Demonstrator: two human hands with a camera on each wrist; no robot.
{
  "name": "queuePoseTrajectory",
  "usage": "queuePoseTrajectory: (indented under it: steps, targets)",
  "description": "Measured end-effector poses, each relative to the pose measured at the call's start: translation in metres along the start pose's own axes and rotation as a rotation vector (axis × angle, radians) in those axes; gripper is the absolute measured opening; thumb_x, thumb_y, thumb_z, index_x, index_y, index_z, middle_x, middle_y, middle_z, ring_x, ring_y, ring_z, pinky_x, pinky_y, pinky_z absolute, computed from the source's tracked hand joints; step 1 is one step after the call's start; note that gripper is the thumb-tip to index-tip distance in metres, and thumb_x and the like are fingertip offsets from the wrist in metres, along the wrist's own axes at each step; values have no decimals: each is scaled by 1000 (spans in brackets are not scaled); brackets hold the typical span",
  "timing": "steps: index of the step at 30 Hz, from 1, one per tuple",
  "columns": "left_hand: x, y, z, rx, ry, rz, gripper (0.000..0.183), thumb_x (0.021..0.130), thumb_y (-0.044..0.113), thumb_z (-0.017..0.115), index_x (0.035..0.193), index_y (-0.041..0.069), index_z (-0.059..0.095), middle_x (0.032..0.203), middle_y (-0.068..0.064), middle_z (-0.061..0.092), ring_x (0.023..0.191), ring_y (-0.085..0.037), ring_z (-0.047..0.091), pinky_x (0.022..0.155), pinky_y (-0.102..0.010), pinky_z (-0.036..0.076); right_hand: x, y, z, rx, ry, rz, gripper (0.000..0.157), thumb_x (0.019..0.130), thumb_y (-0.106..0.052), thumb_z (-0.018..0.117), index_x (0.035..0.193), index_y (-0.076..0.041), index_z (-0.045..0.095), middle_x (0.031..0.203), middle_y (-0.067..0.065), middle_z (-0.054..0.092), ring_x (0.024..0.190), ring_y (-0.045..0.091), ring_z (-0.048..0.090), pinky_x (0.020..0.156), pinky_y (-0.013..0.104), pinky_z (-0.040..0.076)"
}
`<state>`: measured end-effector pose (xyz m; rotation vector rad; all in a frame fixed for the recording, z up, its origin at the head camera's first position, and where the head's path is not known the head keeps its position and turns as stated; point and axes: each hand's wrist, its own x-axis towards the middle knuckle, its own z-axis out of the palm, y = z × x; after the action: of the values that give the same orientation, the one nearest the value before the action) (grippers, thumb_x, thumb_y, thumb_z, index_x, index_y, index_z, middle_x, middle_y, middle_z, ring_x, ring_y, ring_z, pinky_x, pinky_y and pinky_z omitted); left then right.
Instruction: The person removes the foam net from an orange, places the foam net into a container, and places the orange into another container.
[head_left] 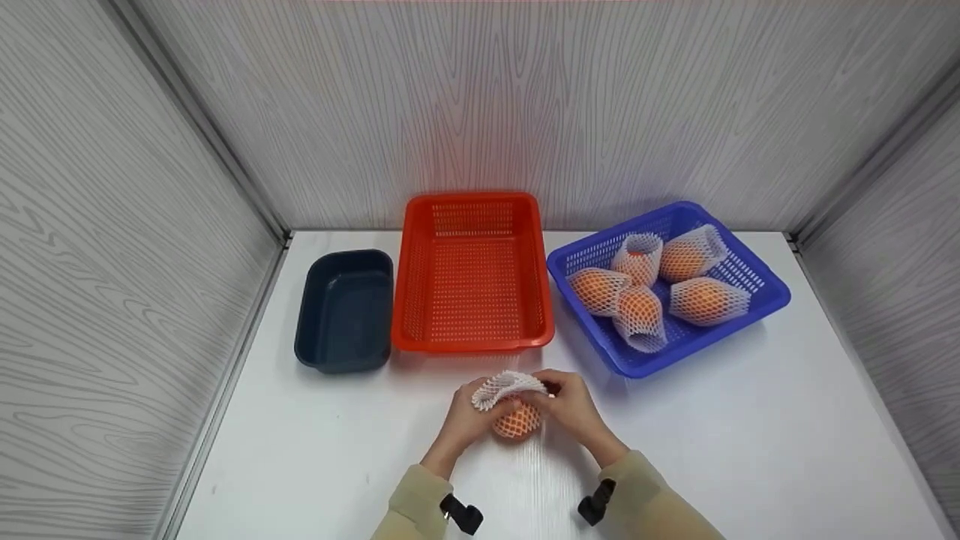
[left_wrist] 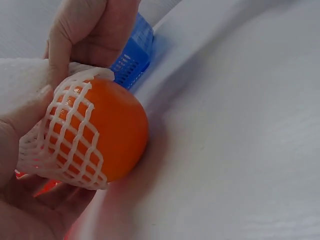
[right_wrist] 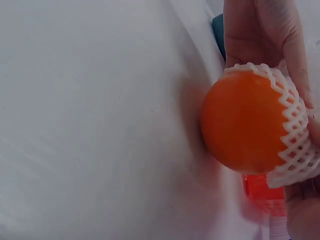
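Observation:
In the head view, an orange (head_left: 517, 424) is partly covered by a white foam net sleeve (head_left: 504, 386), whose loose end stands up on the far side. My left hand (head_left: 463, 418) grips the sleeve from the left, thumb along its near side. From the right, my right hand (head_left: 574, 409) pinches the same sleeve. In the left wrist view, the bare end of the orange (left_wrist: 125, 125) pokes out of the net (left_wrist: 75, 132). Low in the right wrist view, the orange's bare side (right_wrist: 242, 122) faces the white tabletop. Some fingertips are hidden behind the sleeve.
A red basket (head_left: 472, 346) stands just beyond my hands, beside a dark blue tub (head_left: 345, 367) on its left. At right, a tilted blue basket (head_left: 637, 367) holds several net-covered oranges (head_left: 709, 300). Panels close off the back and both sides of the table.

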<state>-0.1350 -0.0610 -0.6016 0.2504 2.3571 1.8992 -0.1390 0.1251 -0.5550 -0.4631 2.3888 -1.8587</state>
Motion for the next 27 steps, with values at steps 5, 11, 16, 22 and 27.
queuePoseTrajectory:
  steps: [5, 11, 16, 22, 27]
  targets:
    - [6, 3, 1, 114, 114, 66, 32, 72, 32, 76, 92, 8, 69, 84, 4, 67, 80, -10, 62, 76, -29, 48, -5, 19, -5, 183, -144, 111, 66, 73, -1, 74, 131, 4, 42, 123, 16, 51, 110, 29, 49, 92, 44, 39]
    - [8, 5, 5, 130, 231, 52, 21, 72, 28, 76, 76, 8, 69, 69, 4, 64, 64, -8, 57, 63, -29, 49, -13, 47, 2, 41, -211, 210, 90, 65, -20, 83, 138, -8, 32, 128, 7, 46, 112, 25, 46, 95, 40, 37]
    - [9, 6, 8, 89, 308, 49, 23, 73, 26, 76, 81, 6, 69, 73, 2, 66, 68, -10, 60, 65, -30, 50, -15, 49, 8, -67, -184, 223, 86, 62, -31, 83, 132, -8, 39, 119, 5, 52, 106, 21, 50, 93, 40, 38]
    - [5, 8, 4, -16, 375, 3, 29, 74, 24, 75, 91, 3, 68, 83, -3, 67, 77, -14, 63, 70, -30, 50, -16, 48, 7, -150, -189, 215, 84, 62, -36, 83, 130, -9, 42, 117, 4, 53, 100, 20, 52, 87, 40, 42]
    - [-6, 34, -9, -113, 378, 58, 28, 77, 14, 73, 100, -1, 65, 91, -9, 67, 82, -19, 64, 71, -29, 51, -19, 43, 6, -179, -217, 181, 78, 64, -29, 83, 128, -12, 42, 118, 7, 51, 99, 24, 52, 85, 42, 43]
